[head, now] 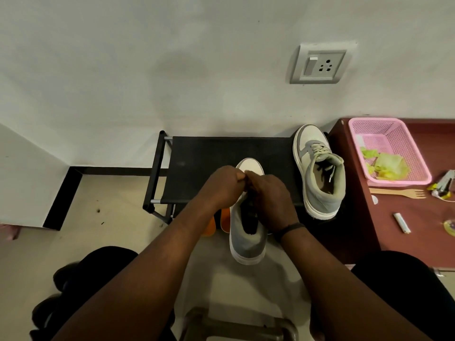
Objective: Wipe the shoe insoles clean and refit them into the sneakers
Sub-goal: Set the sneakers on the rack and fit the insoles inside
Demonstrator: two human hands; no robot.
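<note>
While both hands meet over near sneaker [247, 232], left hand [222, 187] and right hand [267, 200] pinch apparently its laces. Two grey-white sneakers: second sneaker [318, 172] sits on black rack [209, 153].

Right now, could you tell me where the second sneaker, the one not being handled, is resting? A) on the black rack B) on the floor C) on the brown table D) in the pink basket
A: the second sneaker stands on the black rack, beside the brown table.
</note>
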